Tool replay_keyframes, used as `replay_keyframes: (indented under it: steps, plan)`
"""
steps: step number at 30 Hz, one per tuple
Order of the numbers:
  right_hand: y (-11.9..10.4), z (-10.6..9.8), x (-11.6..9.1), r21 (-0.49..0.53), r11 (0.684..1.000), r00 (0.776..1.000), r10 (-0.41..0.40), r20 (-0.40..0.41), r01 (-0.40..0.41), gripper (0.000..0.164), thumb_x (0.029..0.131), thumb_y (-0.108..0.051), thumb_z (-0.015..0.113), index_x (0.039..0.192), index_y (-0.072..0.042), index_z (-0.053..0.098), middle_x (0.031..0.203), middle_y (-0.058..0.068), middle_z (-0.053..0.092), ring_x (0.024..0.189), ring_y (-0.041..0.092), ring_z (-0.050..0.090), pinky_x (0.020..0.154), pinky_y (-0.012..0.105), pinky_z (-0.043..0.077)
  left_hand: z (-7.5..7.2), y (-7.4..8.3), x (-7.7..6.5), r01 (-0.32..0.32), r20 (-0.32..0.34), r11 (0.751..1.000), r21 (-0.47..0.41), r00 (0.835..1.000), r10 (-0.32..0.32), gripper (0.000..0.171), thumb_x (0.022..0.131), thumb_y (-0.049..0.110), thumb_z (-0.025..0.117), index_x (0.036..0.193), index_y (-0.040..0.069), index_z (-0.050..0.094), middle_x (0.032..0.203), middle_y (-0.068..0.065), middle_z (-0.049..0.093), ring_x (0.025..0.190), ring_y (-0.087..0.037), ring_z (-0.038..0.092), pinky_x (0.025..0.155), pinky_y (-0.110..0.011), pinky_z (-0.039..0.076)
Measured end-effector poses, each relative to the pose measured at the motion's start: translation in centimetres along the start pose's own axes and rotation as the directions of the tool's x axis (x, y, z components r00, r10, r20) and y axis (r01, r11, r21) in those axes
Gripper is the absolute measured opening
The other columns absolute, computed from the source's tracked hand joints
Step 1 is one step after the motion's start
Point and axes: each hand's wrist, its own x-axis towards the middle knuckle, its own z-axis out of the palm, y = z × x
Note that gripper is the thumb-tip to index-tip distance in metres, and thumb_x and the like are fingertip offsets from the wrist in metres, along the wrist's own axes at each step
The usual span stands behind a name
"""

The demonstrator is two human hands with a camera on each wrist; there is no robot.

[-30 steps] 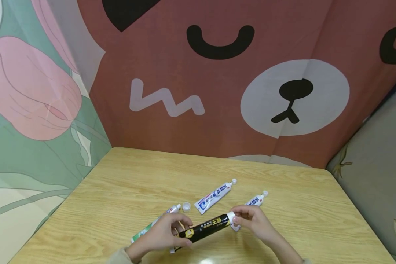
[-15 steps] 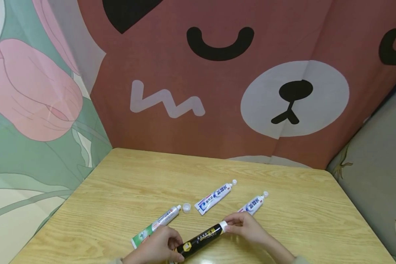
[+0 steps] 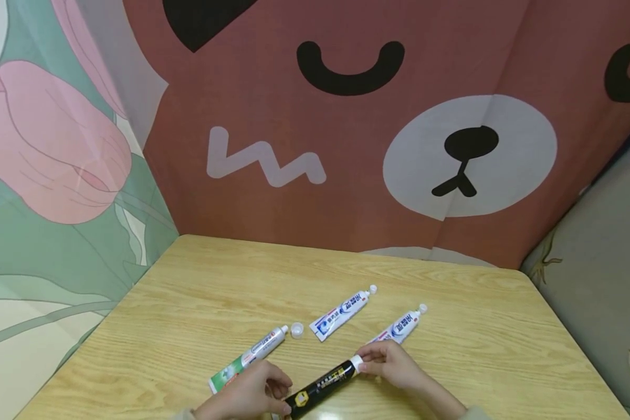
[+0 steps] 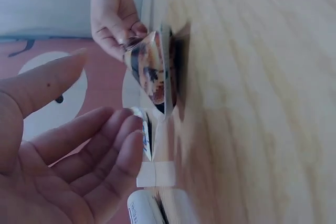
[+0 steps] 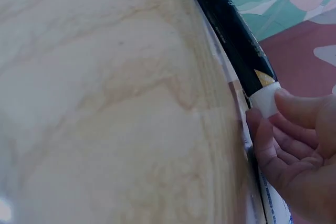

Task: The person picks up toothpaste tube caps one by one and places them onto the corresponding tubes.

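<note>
A black toothpaste tube (image 3: 322,386) with yellow lettering lies slanted at the front of the table, its white cap (image 5: 265,99) toward the right. My right hand (image 3: 394,364) pinches that cap between thumb and fingertips. Close by the tube's flat tail is my left hand (image 3: 252,389); in the left wrist view its thumb and fingers stand apart with nothing between them. Behind the left hand lies a green-and-white toothpaste tube (image 3: 262,345), partly covered by it. A white-and-blue tube (image 3: 403,326) extends behind the right hand, its lower end hidden.
Another white-and-blue tube (image 3: 340,315) lies farther back on the wooden table (image 3: 231,274). A loose white cap (image 3: 297,331) sits by the green tube's nozzle. Smaller white caps, one (image 3: 373,289) at the back and one (image 3: 423,308) at right, lie at the other nozzles. A printed curtain (image 3: 273,216) hangs behind.
Both hands brought the black tube down and nearer to the table's front, uncovering more of the green tube and the right-hand white tube. The left hand has let go of the tail.
</note>
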Motion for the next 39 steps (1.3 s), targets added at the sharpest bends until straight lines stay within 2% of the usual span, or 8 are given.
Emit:
replay_keyframes:
  steps: [5, 10, 17, 19, 23, 26, 32, 39]
  plan:
    - [0.1, 0.3, 0.0, -0.092, 0.996, 1.0, -0.007, -0.029, 0.004, 0.028, 0.079, 0.001, 0.064, 0.098, 0.02, 0.057, 0.082, 0.021, 0.064, 0.068, 0.005, 0.06, 0.057, 0.024, 0.051, -0.6, -0.3, -0.1, -0.056, -0.093, 0.998, -0.025, 0.994, 0.053, 0.034, 0.071, 0.013, 0.077, 0.096, -0.008, 0.065, 0.082, -0.006, 0.065, 0.073, -0.009, 0.059, 0.061, -0.021, 0.05]
    - [-0.4, 0.7, -0.2, -0.165, 0.986, 0.999, -0.003, -0.052, -0.005, 0.029, 0.077, -0.003, 0.067, 0.098, 0.015, 0.06, 0.075, 0.008, 0.062, 0.061, 0.001, 0.051, 0.05, 0.021, 0.046, -1.1, -0.7, -0.6, -0.13, -0.211, 0.991, -0.037, 0.97, 0.119, 0.035, 0.072, 0.013, 0.076, 0.098, -0.007, 0.064, 0.087, -0.014, 0.065, 0.074, -0.015, 0.059, 0.058, -0.023, 0.05]
    - [-2.2, 0.7, 1.1, -0.41, 0.908, 0.991, -0.121, -0.062, 0.085, 0.035, 0.073, -0.008, 0.072, 0.102, 0.009, 0.062, 0.084, 0.011, 0.061, 0.064, 0.002, 0.051, 0.055, 0.02, 0.046, -2.2, -0.8, -1.1, -0.133, -0.311, 0.991, -0.017, 0.943, 0.121, 0.036, 0.074, 0.019, 0.075, 0.101, -0.003, 0.064, 0.092, -0.015, 0.062, 0.077, -0.02, 0.055, 0.062, -0.025, 0.048]
    - [-2.8, 0.5, 1.8, -0.414, 0.907, 0.991, -0.116, -0.061, 0.081, 0.035, 0.073, -0.008, 0.073, 0.103, 0.008, 0.062, 0.085, 0.013, 0.061, 0.064, 0.003, 0.052, 0.054, 0.02, 0.046, -2.5, -1.0, -1.1, -0.138, -0.343, 0.99, 0.028, 0.929, 0.14, 0.039, 0.072, 0.02, 0.076, 0.103, -0.002, 0.064, 0.096, -0.015, 0.063, 0.079, -0.023, 0.055, 0.063, -0.026, 0.048]
    - [-3.8, 0.2, 3.4, -0.395, 0.916, 0.993, -0.098, -0.059, 0.066, 0.034, 0.075, -0.008, 0.072, 0.104, 0.008, 0.063, 0.085, 0.013, 0.06, 0.065, 0.004, 0.052, 0.054, 0.021, 0.046, -3.3, -1.5, -0.9, -0.144, -0.425, 0.977, 0.154, 0.883, 0.197, 0.046, 0.069, 0.019, 0.079, 0.107, -0.001, 0.063, 0.103, -0.011, 0.064, 0.086, -0.025, 0.054, 0.065, -0.027, 0.047]
    - [-4.4, 0.0, 4.8, -0.377, 0.923, 0.993, -0.103, -0.059, 0.073, 0.033, 0.075, -0.007, 0.072, 0.103, 0.008, 0.063, 0.082, 0.013, 0.06, 0.065, 0.005, 0.053, 0.055, 0.021, 0.046, -3.8, -1.7, -0.9, -0.09, -0.471, 0.978, 0.187, 0.866, 0.17, 0.051, 0.066, 0.019, 0.081, 0.11, 0.001, 0.062, 0.107, -0.008, 0.063, 0.091, -0.024, 0.052, 0.068, -0.026, 0.045]
    - [-4.6, 0.1, 7.5, -0.394, 0.914, 0.993, -0.114, -0.014, 0.099, 0.038, 0.076, -0.015, 0.074, 0.106, 0.006, 0.063, 0.083, 0.012, 0.062, 0.067, 0.008, 0.056, 0.057, 0.022, 0.047, -5.1, -2.3, -0.9, 0.025, -0.462, 0.982, 0.189, 0.884, 0.067, 0.059, 0.065, 0.025, 0.081, 0.115, 0.002, 0.06, 0.114, -0.01, 0.061, 0.1, -0.03, 0.052, 0.072, -0.031, 0.046]
    - [-3.8, 0.3, 9.8, -0.394, 0.917, 0.998, -0.055, 0.044, 0.067, 0.043, 0.078, -0.019, 0.072, 0.114, 0.003, 0.061, 0.088, 0.012, 0.061, 0.069, 0.009, 0.056, 0.055, 0.023, 0.046, -6.1, -3.5, -0.8, 0.097, -0.403, 0.98, 0.176, 0.915, -0.018, 0.06, 0.066, 0.029, 0.08, 0.116, 0.002, 0.059, 0.117, -0.012, 0.058, 0.101, -0.033, 0.051, 0.073, -0.033, 0.044]
